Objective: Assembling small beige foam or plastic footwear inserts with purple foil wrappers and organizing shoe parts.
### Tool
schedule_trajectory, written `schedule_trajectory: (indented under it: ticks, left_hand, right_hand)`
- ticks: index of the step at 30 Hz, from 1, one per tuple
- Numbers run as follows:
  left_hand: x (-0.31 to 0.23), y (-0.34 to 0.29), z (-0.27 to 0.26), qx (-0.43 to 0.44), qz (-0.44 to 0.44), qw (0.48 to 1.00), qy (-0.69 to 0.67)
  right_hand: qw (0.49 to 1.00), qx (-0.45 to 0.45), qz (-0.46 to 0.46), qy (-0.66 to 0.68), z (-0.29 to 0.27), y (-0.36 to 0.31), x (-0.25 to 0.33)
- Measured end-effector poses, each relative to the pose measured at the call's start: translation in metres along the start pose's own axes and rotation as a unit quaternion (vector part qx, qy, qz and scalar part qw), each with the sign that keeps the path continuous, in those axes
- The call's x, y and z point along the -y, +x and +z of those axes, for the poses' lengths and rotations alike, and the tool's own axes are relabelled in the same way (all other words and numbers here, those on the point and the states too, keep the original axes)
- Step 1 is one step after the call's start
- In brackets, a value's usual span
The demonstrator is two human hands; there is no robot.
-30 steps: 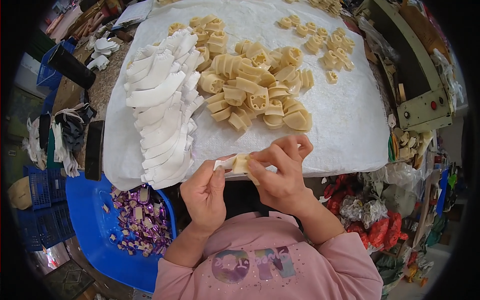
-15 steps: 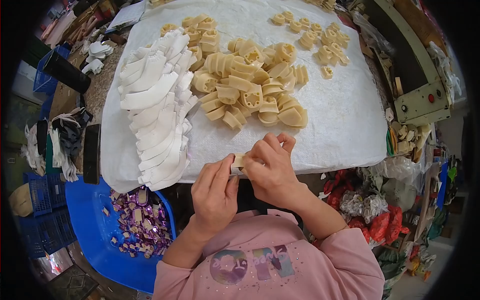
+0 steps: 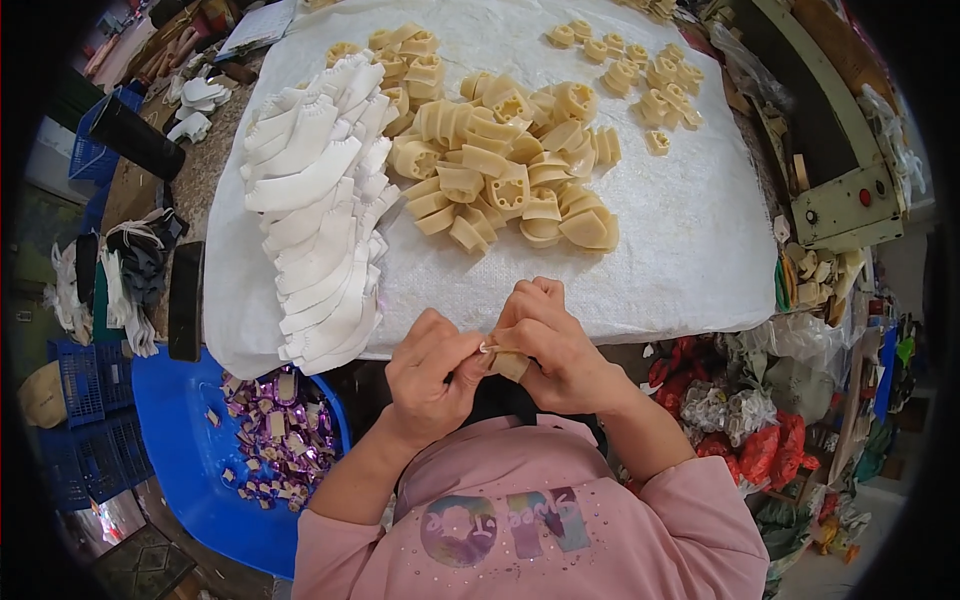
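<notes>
My right hand (image 3: 552, 348) is closed around a small beige moulded piece (image 3: 511, 364), just off the table's near edge. Against it, the thumb and fingers of my left hand (image 3: 437, 372) pinch a tiny white bit (image 3: 486, 348) at the piece's left end; whether the bit is part of the piece I cannot tell. Beyond my hands lies a heap of hollow beige moulded pieces (image 3: 508, 190). Left of that heap, white curved pieces with ribbed ends (image 3: 315, 210) overlap in a long row.
White woven sheeting (image 3: 680, 250) covers the table. At lower left, a blue tub (image 3: 190, 490) holds purple shiny pieces (image 3: 282, 430). Smaller beige pieces (image 3: 660, 90) lie at the far right. A black phone-like slab (image 3: 185, 300) and a green machine housing (image 3: 848, 205) flank the sheet.
My left fingers have curled from stretched to a tight pinch. The beige piece has tilted downward and shifted slightly right, and a tiny white bit now shows at its end.
</notes>
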State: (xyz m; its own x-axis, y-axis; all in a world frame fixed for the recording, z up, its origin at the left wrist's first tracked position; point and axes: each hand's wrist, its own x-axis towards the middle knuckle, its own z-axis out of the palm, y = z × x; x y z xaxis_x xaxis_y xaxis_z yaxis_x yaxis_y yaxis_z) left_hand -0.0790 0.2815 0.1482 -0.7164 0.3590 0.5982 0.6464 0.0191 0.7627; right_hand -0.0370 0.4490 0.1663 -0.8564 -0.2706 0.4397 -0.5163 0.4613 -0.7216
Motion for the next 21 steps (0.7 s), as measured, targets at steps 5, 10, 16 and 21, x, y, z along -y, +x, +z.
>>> schedule_trajectory:
  ticks: [5,10,16,21]
  left_hand:
    - [0.005,-0.004,0.001,0.034,-0.01,0.999,-0.006]
    - [-0.004,0.0,-0.003,-0.011,0.009,1.0,0.021]
    - [0.011,-0.006,-0.019,-0.085,0.012,0.993,0.086]
    - [-0.001,0.0,-0.019,-0.095,0.034,0.995,0.021]
  right_hand:
    - [1.0,0.026,-0.01,0.009,0.004,-0.002,-0.001]
    - [0.996,-0.073,-0.052,-0.025,0.002,0.004,-0.004]
    - [0.991,-0.041,-0.054,-0.117,-0.004,0.013,0.015]
    - [0.926,-0.102,0.214,0.295,0.01,-0.023,0.001]
